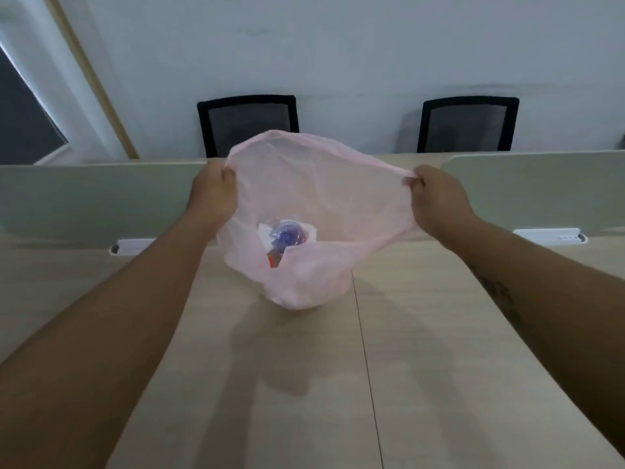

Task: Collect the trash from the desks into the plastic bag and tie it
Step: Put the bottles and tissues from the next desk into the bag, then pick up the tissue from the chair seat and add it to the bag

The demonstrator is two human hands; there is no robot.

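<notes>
A thin pink plastic bag [314, 198] hangs open above the wooden desk [304, 384], its mouth stretched wide. My left hand [213, 191] grips the rim on the left side, and my right hand [436, 198] pinches the rim on the right. Down inside the bag lie a clear plastic bottle with a blue cap [287, 236], some white crumpled paper [313, 231] and a scrap of orange wrapper [272, 262]. The bag's bottom sags close to the desk surface.
Pale green partition panels [84, 198] run across the desk behind the bag, with white cable slots [549, 235] at their base. Two black mesh chairs [248, 123] stand against the white wall beyond. A seam runs down the desk's middle.
</notes>
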